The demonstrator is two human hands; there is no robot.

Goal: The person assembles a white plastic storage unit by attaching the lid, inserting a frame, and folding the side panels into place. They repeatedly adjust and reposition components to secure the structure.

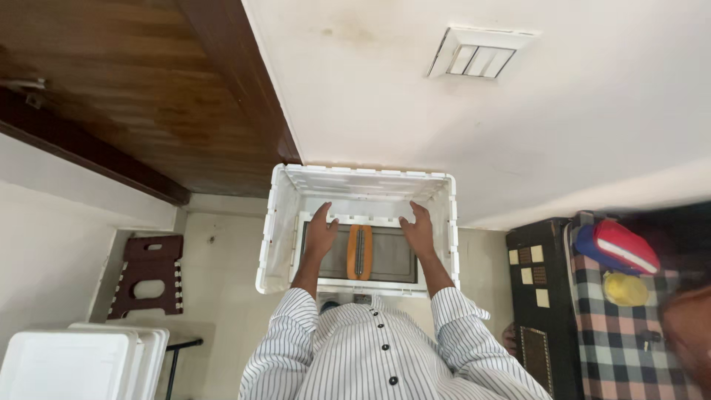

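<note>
Two bare hands inside a white plastic crate (280, 244), low against the wall. Left hand (320, 233) and right hand (419, 231) flat, fingers stretched and open, pressing on a white-framed grey panel (389, 255) at the crate bottom, gripping nothing. Orange strip (360, 252) between both hands, on the panel middle. Brown folding stool (149, 275) on the floor, well apart to the left.

Cream wall (592, 111) with white switch panel (478, 53), stained near top. Dark wooden door (163, 81) at left. Pale tiled floor (222, 289); brown folding step stool (148, 275), white plastic chair (81, 363), checkered cloth (622, 341) at right.
</note>
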